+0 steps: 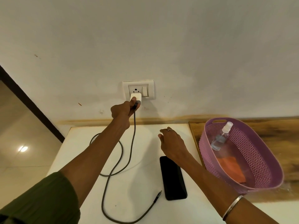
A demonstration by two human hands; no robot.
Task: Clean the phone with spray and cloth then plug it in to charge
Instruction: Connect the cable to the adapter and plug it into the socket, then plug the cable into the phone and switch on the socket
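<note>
My left hand (123, 109) reaches up to the wall and grips a white charger adapter (137, 97) at the wall socket (138, 90). A grey cable (113, 167) hangs from the adapter, loops over the white table (132, 207) and ends in a free plug (158, 196) beside the black phone (173, 178), which lies flat with a dark screen. My right hand (172, 143) hovers above the table past the phone's far end, fingers loosely apart, holding nothing. The spray bottle (222, 136) and orange cloth (231, 168) lie in the purple basket (265, 160).
The basket stands on a wooden surface (284, 143) to the right of the white table. A switch (145, 91) sits beside the socket holes. A dark door frame (30, 104) and tiled floor (16, 151) lie to the left.
</note>
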